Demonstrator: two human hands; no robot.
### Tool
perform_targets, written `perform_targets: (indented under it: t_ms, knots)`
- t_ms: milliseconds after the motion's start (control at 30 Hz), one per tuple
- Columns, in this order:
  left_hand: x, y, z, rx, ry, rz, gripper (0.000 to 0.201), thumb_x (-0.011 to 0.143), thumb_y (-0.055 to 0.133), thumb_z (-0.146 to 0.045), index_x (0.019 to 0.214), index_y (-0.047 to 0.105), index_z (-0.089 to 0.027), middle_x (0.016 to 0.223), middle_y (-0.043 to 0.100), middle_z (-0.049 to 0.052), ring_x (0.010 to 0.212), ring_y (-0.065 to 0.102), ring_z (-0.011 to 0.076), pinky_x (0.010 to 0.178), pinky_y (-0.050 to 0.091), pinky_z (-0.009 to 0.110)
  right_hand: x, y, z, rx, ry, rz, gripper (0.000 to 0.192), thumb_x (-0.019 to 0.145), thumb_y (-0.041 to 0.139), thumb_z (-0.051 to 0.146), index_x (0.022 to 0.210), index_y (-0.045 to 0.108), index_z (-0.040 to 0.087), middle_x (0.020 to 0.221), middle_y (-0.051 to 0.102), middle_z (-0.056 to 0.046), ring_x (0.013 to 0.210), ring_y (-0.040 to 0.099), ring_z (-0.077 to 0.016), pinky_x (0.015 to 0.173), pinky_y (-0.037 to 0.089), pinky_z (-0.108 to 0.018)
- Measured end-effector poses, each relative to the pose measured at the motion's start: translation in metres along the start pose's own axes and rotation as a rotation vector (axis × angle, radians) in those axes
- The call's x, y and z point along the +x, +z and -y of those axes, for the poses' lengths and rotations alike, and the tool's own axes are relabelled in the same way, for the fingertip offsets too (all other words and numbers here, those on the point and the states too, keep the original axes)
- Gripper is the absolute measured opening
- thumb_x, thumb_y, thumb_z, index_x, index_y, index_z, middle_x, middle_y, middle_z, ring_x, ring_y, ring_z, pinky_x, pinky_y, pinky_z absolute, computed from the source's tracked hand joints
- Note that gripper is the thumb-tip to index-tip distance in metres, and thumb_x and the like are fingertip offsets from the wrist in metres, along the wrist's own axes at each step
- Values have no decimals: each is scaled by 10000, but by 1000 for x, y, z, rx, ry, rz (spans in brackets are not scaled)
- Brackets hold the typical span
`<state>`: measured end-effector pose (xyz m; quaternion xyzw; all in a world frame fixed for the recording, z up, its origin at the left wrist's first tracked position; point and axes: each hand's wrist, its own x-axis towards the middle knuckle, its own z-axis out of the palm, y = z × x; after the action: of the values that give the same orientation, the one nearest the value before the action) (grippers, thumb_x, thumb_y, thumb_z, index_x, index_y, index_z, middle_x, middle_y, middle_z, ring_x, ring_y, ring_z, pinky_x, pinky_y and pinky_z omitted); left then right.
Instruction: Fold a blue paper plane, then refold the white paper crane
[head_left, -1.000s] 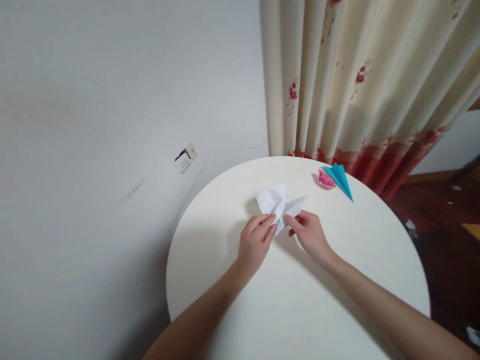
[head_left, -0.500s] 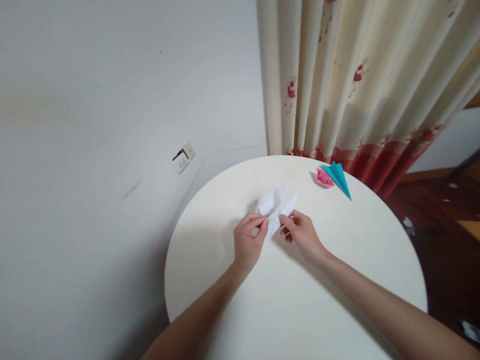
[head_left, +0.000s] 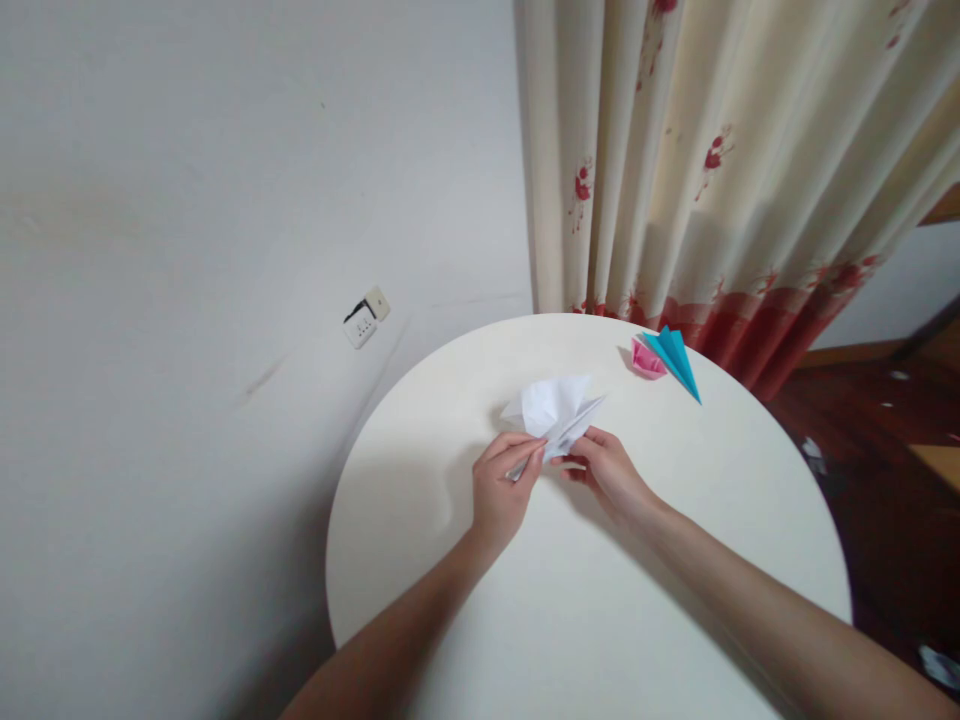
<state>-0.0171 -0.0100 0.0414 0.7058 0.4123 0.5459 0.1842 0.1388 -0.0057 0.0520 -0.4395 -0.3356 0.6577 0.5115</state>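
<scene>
Partly folded white paper [head_left: 553, 411], creased and puffed open at the far end, held just above the table's middle, pointed flap aimed right.

White paper [head_left: 551, 410] — lower folds hidden

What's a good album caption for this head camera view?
Both hands, left hand and right hand, pinch folded white paper over a round table.

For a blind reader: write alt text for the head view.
Two bare hands, left hand and right hand, pinch a partly folded white paper model above a round white table. A pink folded paper piece and a blue paper plane lie touching at its far edge.
</scene>
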Motion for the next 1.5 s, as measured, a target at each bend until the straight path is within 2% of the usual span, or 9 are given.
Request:
perform_targets:
  t_ms: [133, 267, 400, 600, 800, 1000, 1167, 1333, 1500]
  knots:
    - [0, 2, 9, -57, -77, -38, 170, 929, 598, -212, 1045, 721, -215, 969, 700, 53, 894, 668, 153, 804, 535, 269, 5, -4, -5, -155, -95, -70, 168, 685, 650, 268, 801, 703, 160, 766, 694, -46, 685, 588, -155, 573, 430, -244]
    - [4, 0, 16, -43, -91, -133, 153, 942, 554, -201, 1054, 657, -213, 968, 663, 49, 890, 658, 150, 779, 540, 264, 8, -7, -8, -226, -225, -14, 196, 744, 669, 359, 703, 679, 167, 659, 628, -16, 599, 499, -135, 555, 388, -256]
    - [8, -6, 14, 95, -34, -32, 160, 895, 621, -206, 1038, 693, -218, 1045, 655, 66, 969, 640, 176, 786, 553, 274, 7, -7, -7, -262, -311, 20, 257, 783, 669, 424, 712, 669, 177, 612, 570, 12, 550, 435, -122, 537, 346, -260]
    - [7, -7, 12, 174, -19, -10, 338, 795, 723, -170, 1125, 676, -226, 1098, 667, 64, 984, 651, 185, 802, 581, 294, 7, -4, -7, -266, -359, 19, 271, 791, 656, 456, 743, 663, 189, 603, 549, 22, 548, 443, -130, 545, 358, -262]
    - [8, -10, 13, 303, 97, -30, 100, 828, 632, -117, 860, 668, -204, 989, 711, 59, 929, 688, 181, 843, 564, 306, 8, -2, -10, -292, -369, 9, 257, 787, 650, 446, 765, 672, 192, 635, 581, 18, 557, 461, -134, 532, 377, -260]
    - [8, -12, 0, 191, 108, -67, 99, 854, 583, -102, 843, 590, -200, 1215, 657, 108, 1090, 654, 210, 936, 534, 374, 11, -3, -14, -309, -388, -69, 218, 783, 648, 399, 740, 651, 185, 612, 591, 12, 533, 481, -136, 507, 390, -265]
    - [9, -13, -3, 211, 136, -219, 120, 837, 594, -89, 810, 555, -199, 989, 616, 66, 998, 615, 199, 884, 508, 370, 15, -6, -20, -334, -350, -117, 305, 784, 677, 479, 710, 595, 194, 637, 621, -15, 547, 515, -150, 496, 388, -270]
    - [12, -15, 0, 280, 131, -253, 172, 815, 600, -80, 733, 509, -200, 874, 559, 33, 867, 583, 175, 784, 485, 314, 4, -1, -14, -355, -434, -268, 375, 781, 718, 449, 626, 464, 223, 529, 445, 59, 500, 386, -111, 493, 309, -255]
    - [13, -13, 0, 311, 194, -242, 172, 817, 598, -67, 767, 513, -207, 838, 581, 23, 824, 592, 165, 747, 489, 292, -15, 15, -2, -403, -380, -116, 388, 829, 631, 510, 609, 619, 190, 500, 519, 13, 477, 416, -128, 485, 309, -272]
